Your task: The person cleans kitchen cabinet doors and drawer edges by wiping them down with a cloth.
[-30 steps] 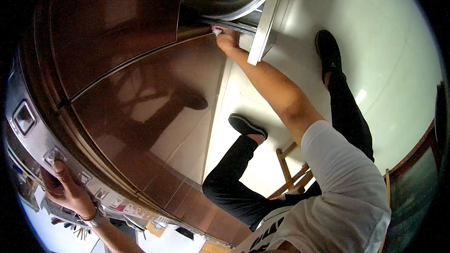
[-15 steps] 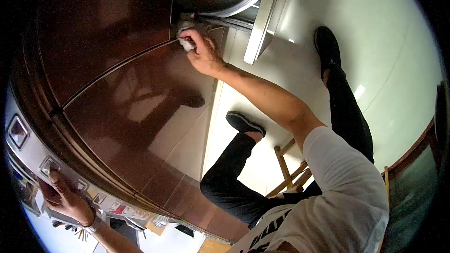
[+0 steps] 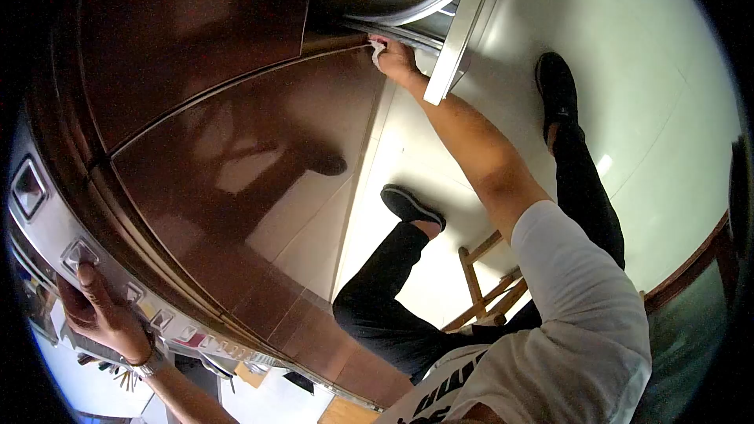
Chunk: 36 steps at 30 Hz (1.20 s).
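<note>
Clutching white cloth [image 3: 377, 53] in right hand [image 3: 397, 61] at twelve o'clock, pointing lengthwise toward six; resting left hand [image 3: 111, 320], with unclear grip, on surface edge [image 3: 52, 224] at eight.

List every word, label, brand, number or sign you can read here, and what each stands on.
No text can be read in full.
White shirt: large black lettering on the front, folded and partly cut off by the frame, so the word cannot be told.
White cloth in the right hand: no lettering can be made out.
Elsewhere: nothing legible.
</note>
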Tool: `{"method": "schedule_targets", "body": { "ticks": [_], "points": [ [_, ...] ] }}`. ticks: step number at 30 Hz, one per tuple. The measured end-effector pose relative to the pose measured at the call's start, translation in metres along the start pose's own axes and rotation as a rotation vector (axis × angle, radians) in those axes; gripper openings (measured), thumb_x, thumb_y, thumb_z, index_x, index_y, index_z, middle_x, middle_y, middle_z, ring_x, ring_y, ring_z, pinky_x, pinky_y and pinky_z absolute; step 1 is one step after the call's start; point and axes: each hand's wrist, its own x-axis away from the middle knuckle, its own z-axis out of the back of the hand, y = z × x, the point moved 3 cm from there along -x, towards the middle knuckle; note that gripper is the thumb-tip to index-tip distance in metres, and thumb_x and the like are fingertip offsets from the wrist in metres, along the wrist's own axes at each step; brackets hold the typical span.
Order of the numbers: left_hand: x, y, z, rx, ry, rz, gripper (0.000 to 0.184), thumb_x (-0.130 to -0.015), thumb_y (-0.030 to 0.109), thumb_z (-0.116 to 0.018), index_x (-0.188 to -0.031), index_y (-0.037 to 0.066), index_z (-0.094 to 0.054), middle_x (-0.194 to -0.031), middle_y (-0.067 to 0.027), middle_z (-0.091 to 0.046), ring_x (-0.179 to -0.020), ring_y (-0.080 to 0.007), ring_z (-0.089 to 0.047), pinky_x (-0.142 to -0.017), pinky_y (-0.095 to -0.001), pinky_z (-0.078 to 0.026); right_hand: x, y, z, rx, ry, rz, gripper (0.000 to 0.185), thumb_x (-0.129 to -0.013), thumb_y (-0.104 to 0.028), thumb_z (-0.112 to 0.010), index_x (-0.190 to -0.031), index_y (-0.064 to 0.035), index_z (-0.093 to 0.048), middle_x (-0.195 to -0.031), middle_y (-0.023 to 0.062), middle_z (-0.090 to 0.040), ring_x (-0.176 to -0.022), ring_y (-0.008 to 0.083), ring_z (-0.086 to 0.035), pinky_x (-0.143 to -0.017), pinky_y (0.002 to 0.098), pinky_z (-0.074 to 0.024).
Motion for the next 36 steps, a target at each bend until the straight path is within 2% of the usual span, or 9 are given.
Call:
{"method": "schedule_targets", "body": {
  "ticks": [5, 7, 11, 16, 19, 22, 29, 30, 36],
  "points": [
    [-0.004, -0.014, 0.003, 0.030, -0.093, -0.010, 0.038, -0.088, 0.019, -0.060, -0.116, -0.006, -0.056, -0.104, -0.0122, -0.063, -0.090, -0.0176, -0.059, -0.079, -0.0291, -0.046, 0.031, -0.033, -0.006, -0.372, -0.010, 0.071, 0.042, -0.075, 0.006, -0.044, -0.112, -0.0080, -0.060, -0.107, 0.0078, -0.063, -0.102, 0.0182, -0.056, -0.088, 0.0264, -0.0413],
    [-0.006, 0.014, -0.013, 0.109, -0.045, -0.092, 0.036, -0.085, 0.022, -0.064, -0.107, -0.006, -0.059, -0.090, -0.0073, -0.063, -0.077, -0.0124, -0.055, -0.068, -0.0235, -0.043, 0.046, -0.052, -0.004, -0.615, 0.039, 0.261, 0.045, -0.072, 0.010, -0.043, -0.113, -0.0038, -0.057, -0.106, 0.0080, -0.062, -0.100, 0.0174, -0.056, -0.087, 0.0265, -0.0415],
    [-0.009, 0.010, -0.014, 0.214, -0.069, -0.049, 0.024, -0.084, 0.011, -0.066, -0.099, -0.007, -0.060, -0.085, -0.0055, -0.063, -0.074, -0.0084, -0.055, -0.066, -0.0211, -0.044, 0.093, -0.103, 0.015, -1.128, -0.142, -0.073, 0.051, -0.065, 0.014, -0.043, -0.113, 0.0004, -0.055, -0.107, 0.0105, -0.059, -0.100, 0.0233, -0.057, -0.088, 0.0307, -0.0451],
    [-0.016, 0.015, -0.016, 0.158, -0.010, -0.066, 0.032, -0.079, 0.022, -0.073, -0.087, -0.006, -0.060, -0.066, 0.0040, -0.050, -0.057, -0.0033, -0.036, -0.049, -0.0178, -0.030, 0.112, -0.165, 0.049, -1.439, -0.062, -0.038, 0.050, -0.066, 0.012, -0.037, -0.112, 0.0022, -0.053, -0.106, 0.0156, -0.060, -0.098, 0.0301, -0.060, -0.091, 0.0421, -0.0471],
    [-0.014, 0.035, -0.012, 0.031, -0.023, -0.088, 0.033, -0.079, 0.025, -0.073, -0.083, -0.005, -0.060, -0.058, 0.0038, -0.043, -0.053, -0.0043, -0.033, -0.045, -0.0201, -0.027, 0.080, -0.179, 0.049, -1.298, 0.123, -0.102, 0.048, -0.067, 0.011, -0.039, -0.112, 0.0013, -0.053, -0.103, 0.0149, -0.059, -0.093, 0.0294, -0.060, -0.083, 0.0419, -0.0509],
    [-0.015, 0.030, -0.017, 0.303, 0.022, -0.093, 0.034, -0.078, 0.026, -0.073, -0.080, -0.005, -0.060, -0.057, 0.0024, -0.044, -0.054, -0.0046, -0.034, -0.045, -0.0210, -0.029, 0.058, -0.198, 0.042, -1.153, -0.065, -0.082, 0.051, -0.064, 0.011, -0.043, -0.113, -0.0002, -0.051, -0.096, 0.0131, -0.058, -0.085, 0.0280, -0.058, -0.077, 0.0422, -0.0511],
    [-0.018, 0.031, -0.014, 0.108, -0.009, -0.150, 0.039, -0.077, 0.033, -0.072, -0.073, -0.003, -0.057, -0.056, -0.0102, -0.050, -0.050, -0.0134, -0.037, -0.047, -0.0269, -0.035, 0.035, -0.194, 0.032, -0.987, -0.092, -0.163, 0.050, -0.064, 0.011, -0.044, -0.111, -0.0039, -0.049, -0.086, 0.0103, -0.053, -0.071, 0.0267, -0.055, -0.060, 0.0398, -0.0480],
    [-0.018, 0.031, -0.014, 0.067, -0.019, -0.172, 0.041, -0.076, 0.034, -0.072, -0.071, -0.003, -0.056, -0.056, -0.0125, -0.049, -0.048, -0.0157, -0.037, -0.046, -0.0282, -0.036, 0.037, -0.198, 0.032, -0.958, -0.050, -0.170, 0.038, -0.062, 0.011, -0.044, -0.095, -0.0048, -0.053, -0.077, 0.0088, -0.050, -0.063, 0.0242, -0.049, -0.053, 0.0400, -0.0434],
    [-0.018, 0.030, -0.014, 0.160, -0.040, -0.134, 0.042, -0.076, 0.036, -0.072, -0.069, -0.002, -0.055, -0.054, -0.0147, -0.048, -0.046, -0.0198, -0.038, -0.046, -0.0312, -0.035, 0.020, -0.189, 0.035, -0.784, -0.247, -0.029, 0.018, -0.054, 0.007, -0.044, -0.066, -0.0064, -0.046, -0.068, 0.0047, -0.046, -0.062, 0.0233, -0.047, -0.056, 0.0365, -0.0448]
  ]
}}
